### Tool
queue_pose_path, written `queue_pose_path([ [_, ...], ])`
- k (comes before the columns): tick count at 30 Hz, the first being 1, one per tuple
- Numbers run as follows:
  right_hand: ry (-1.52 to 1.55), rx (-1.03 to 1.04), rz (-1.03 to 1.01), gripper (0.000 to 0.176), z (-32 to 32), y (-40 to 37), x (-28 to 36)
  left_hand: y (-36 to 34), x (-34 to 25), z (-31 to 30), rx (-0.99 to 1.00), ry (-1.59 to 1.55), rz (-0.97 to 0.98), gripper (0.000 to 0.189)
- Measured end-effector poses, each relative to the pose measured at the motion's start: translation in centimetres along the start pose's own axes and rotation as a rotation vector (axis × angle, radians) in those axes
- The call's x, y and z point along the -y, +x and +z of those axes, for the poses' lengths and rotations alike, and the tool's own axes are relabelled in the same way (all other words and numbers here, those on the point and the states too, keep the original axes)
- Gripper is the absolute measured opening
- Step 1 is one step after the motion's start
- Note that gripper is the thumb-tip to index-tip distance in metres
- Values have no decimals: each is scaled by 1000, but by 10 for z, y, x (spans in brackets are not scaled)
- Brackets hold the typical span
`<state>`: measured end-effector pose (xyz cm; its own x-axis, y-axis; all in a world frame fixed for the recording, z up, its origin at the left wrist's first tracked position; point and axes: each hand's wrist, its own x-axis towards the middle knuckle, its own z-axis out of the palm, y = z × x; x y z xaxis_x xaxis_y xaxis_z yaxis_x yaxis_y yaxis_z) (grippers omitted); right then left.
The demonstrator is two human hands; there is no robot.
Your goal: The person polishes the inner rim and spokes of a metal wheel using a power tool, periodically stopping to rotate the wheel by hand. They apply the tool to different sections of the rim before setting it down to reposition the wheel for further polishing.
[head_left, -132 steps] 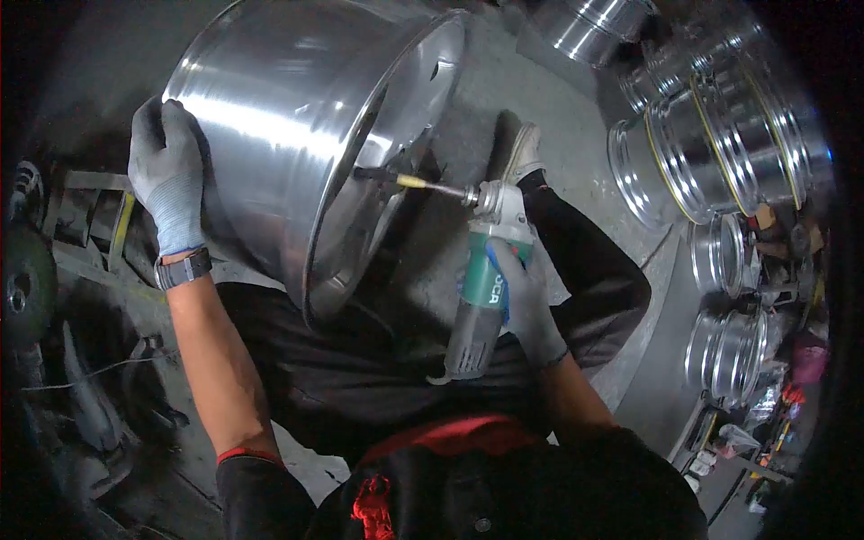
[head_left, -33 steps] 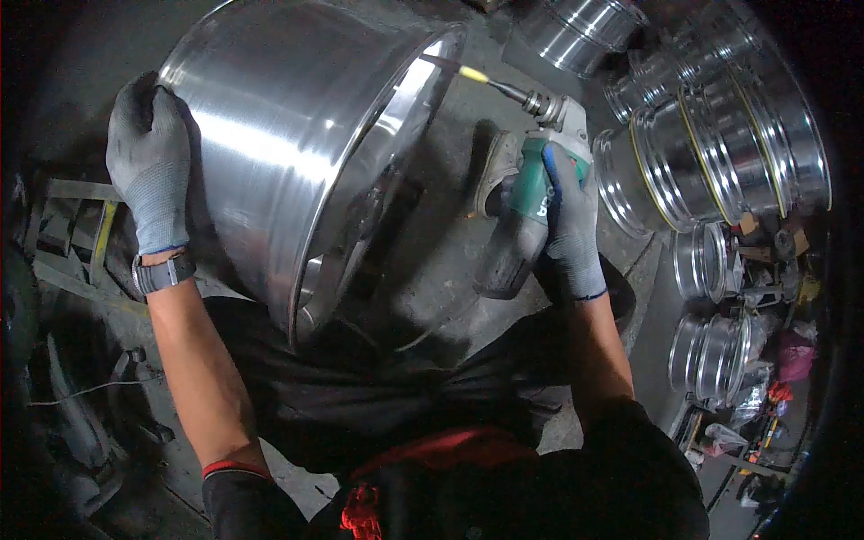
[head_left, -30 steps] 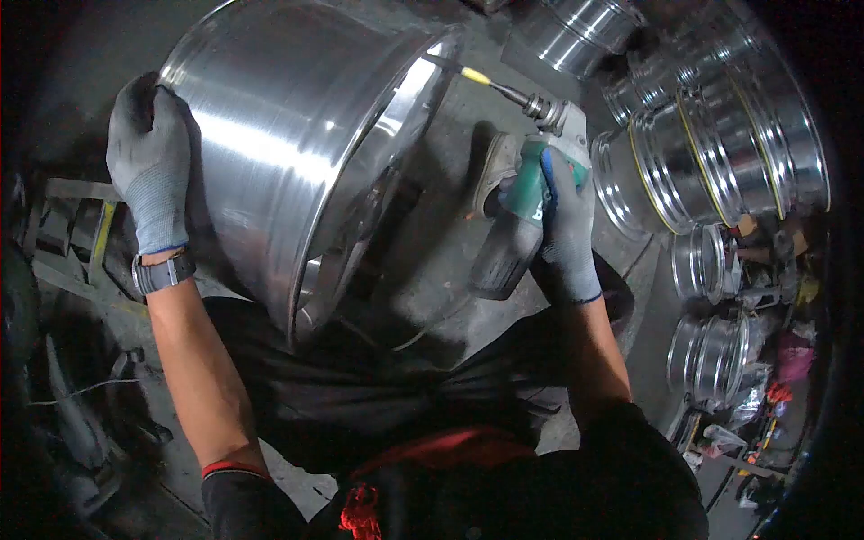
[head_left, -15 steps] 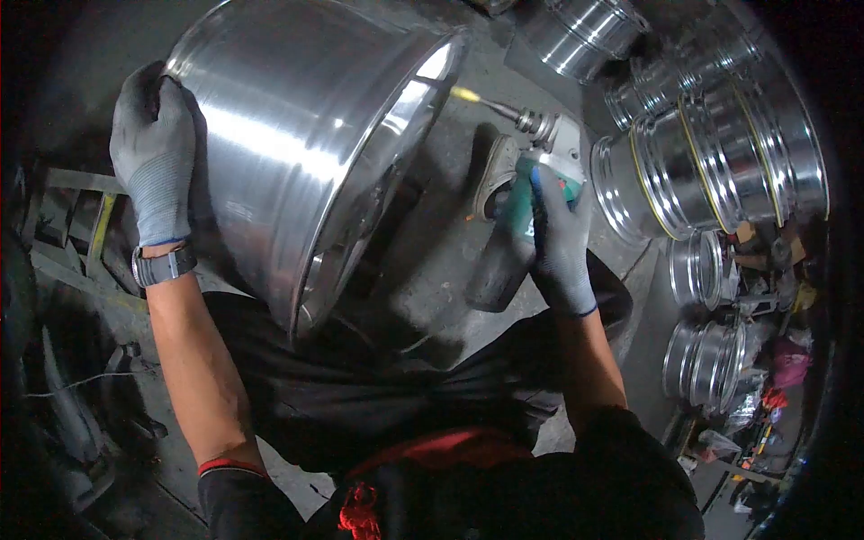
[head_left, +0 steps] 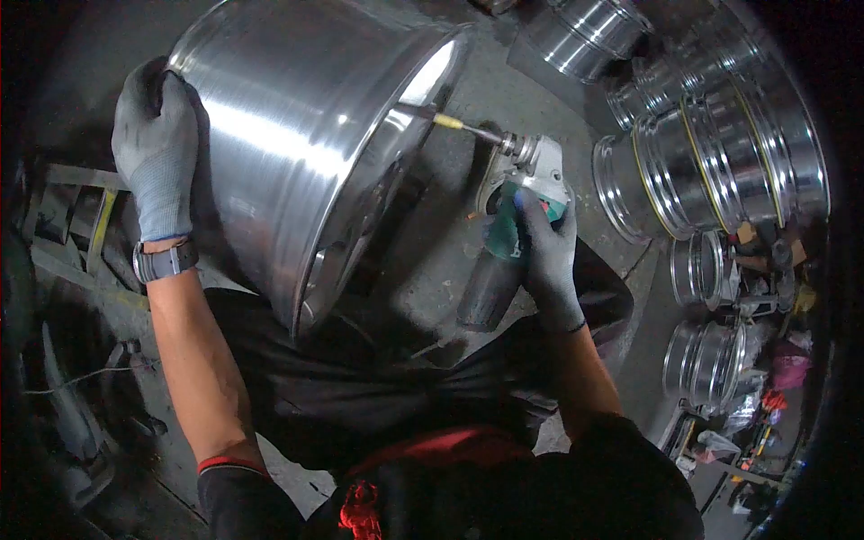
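A large polished metal wheel rim (head_left: 270,148) is tilted in front of me, its open face turned to the right. My gloved left hand (head_left: 160,135) grips the rim's left edge, fingers curled over it. My gloved right hand (head_left: 551,261) is wrapped round an angle grinder (head_left: 490,283) with a green and black body and a silver head. From that head a thin shaft (head_left: 477,132) with a yellow section points left, and its dark tip overlaps the rim's right-hand lip in this view.
Stacked shiny wheel rims (head_left: 711,162) line the right side, with another rim (head_left: 589,40) at the top. Smaller rims (head_left: 706,360) and assorted clutter stand lower right. A metal frame (head_left: 76,225) is at the left. My legs are spread below the wheel rim.
My right hand has brought the angle grinder left and slightly down, so the shaft's tip now overlaps the wheel rim's lip. My left hand and the wheel rim have barely moved.
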<state>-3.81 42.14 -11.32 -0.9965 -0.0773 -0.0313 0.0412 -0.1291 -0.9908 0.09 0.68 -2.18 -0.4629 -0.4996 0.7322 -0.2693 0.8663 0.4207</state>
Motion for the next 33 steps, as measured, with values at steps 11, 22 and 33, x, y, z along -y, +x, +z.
queue_pose_path([
  [11,85,20,23,51,12,-5,4,-2,-4,1,-14,-27,-32,35],
  [22,56,-11,5,47,7,-4,0,-1,-1,2,-6,-50,-3,36],
  [33,-77,-32,-109,31,-1,28,18,0,1,3,7,-16,-35,36],
])
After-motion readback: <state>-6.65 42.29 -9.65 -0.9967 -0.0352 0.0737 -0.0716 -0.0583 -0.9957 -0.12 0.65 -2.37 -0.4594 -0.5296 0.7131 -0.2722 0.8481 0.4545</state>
